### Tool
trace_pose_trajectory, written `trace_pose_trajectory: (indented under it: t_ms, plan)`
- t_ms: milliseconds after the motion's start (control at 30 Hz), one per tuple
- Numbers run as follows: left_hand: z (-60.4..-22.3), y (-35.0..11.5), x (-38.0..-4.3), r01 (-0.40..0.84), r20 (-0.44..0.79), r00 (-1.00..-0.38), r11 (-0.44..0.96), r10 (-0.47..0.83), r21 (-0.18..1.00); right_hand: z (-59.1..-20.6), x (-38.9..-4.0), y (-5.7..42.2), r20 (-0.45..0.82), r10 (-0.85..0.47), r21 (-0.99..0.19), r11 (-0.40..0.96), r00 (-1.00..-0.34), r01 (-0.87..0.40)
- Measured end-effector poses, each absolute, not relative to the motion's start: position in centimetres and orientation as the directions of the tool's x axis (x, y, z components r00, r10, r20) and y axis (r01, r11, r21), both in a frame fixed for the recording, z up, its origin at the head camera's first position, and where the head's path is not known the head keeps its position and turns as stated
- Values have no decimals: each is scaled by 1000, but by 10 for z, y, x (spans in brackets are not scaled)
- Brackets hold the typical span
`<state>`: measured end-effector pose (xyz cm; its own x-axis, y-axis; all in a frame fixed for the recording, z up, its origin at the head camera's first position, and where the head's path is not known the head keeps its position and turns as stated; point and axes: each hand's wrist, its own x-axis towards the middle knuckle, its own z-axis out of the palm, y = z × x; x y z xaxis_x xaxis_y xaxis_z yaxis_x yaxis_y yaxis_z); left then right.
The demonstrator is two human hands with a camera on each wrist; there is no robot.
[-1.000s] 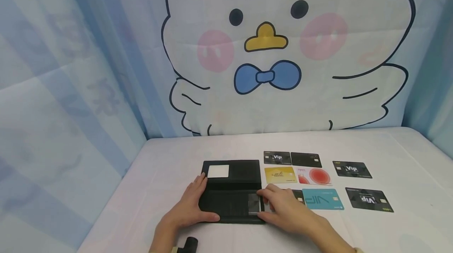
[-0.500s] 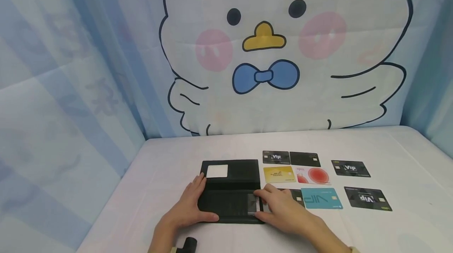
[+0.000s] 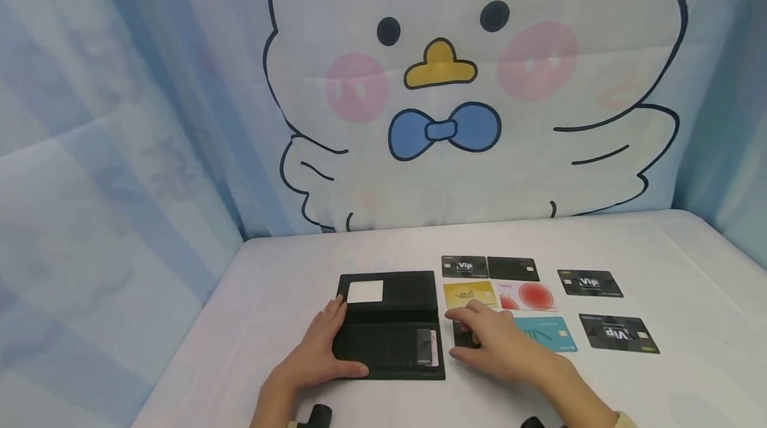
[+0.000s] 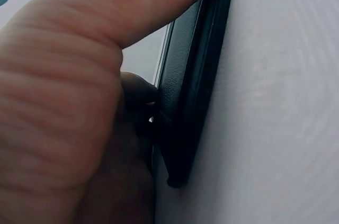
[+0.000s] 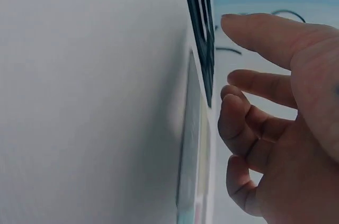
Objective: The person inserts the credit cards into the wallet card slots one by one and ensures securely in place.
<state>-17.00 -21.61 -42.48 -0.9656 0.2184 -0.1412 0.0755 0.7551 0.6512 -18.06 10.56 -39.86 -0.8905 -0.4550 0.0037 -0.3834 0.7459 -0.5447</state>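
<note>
An opened black wallet (image 3: 383, 341) lies flat on the white table. My left hand (image 3: 314, 351) rests on its left side, fingers extended along the edge and thumb across the lower left corner; the left wrist view shows the thumb over the wallet's edge. A white-and-pink card (image 3: 435, 348) sits in the wallet's lower right slot, partly under a clear window. My right hand (image 3: 500, 345) hovers just right of the wallet with thumb and index finger apart and nothing between them. Beneath it lies a dark card (image 3: 464, 335), partly hidden, beside a teal card (image 3: 548, 333).
Beyond the right hand lie a yellow card (image 3: 467, 293), a red-and-white card (image 3: 527, 296) and two black cards, one marked Vip (image 3: 464, 267). Two more black Vip cards, the nearer card (image 3: 619, 333) included, lie further right. A printed curtain (image 3: 419, 182) stands behind the table.
My right hand has let go of the light card at the wallet's right edge, leaving it in the slot, and has moved right over the dark card. The left hand stays on the wallet.
</note>
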Motion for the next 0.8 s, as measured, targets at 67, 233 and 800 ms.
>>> trace_pose_trajectory:
  t_ms: [67,233,800]
  plan:
    - [-425,-218,-169,81,-136,-966,754,221,652,-396,-183,113,13,-450,-537,750,-893,-386]
    - [-424,-220,-169,86,-129,-967,755,221,650,-393,-188,132,-14,-449,-522,765,-893,-377]
    - [-427,-217,-171,91,-128,-965,747,231,658,-393,-193,157,-116,-378,-423,855,-918,-299]
